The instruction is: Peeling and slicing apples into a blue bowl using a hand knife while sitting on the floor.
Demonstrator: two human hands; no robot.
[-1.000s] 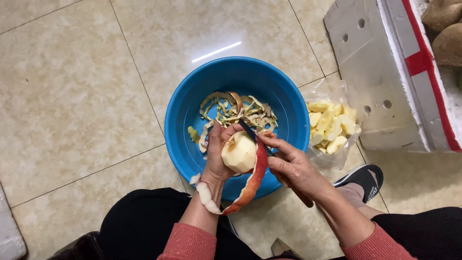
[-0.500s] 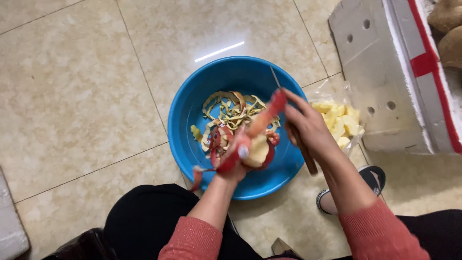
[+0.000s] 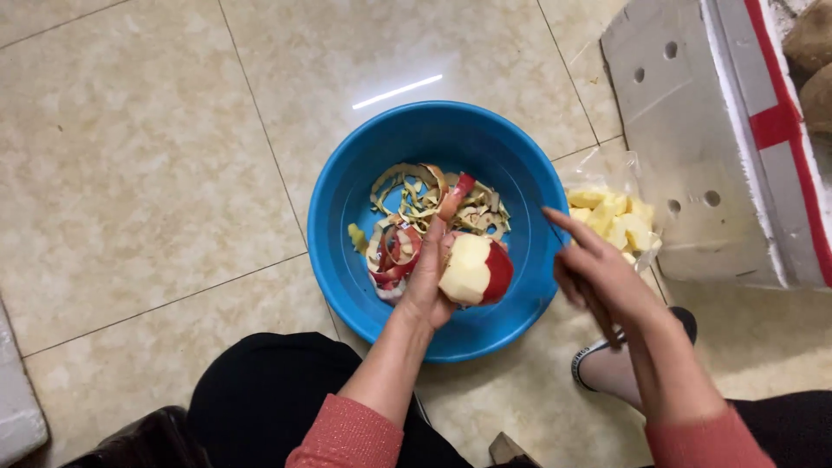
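Apple (image 3: 472,270), freed of its long peel since 1 second ago, sits pinched in left hand (image 3: 426,282) over blue basin (image 3: 347,260); right hand (image 3: 607,282) clasps a knife.

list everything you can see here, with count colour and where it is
basin: one, blue, on the floor in the middle
peels: a heap, tan and red, inside the basin
apple: one, mostly peeled, pale with a red patch, over the basin
fruit chunks: a pile, yellow, in a clear bag right of the basin
box: one, grey with a red stripe, top right
floor: beige tiles
shoe: one, dark, lower right
knife: one, mostly hidden, blade tip shows by the basin rim
left hand: holds the apple
right hand: grips the knife, beside the basin
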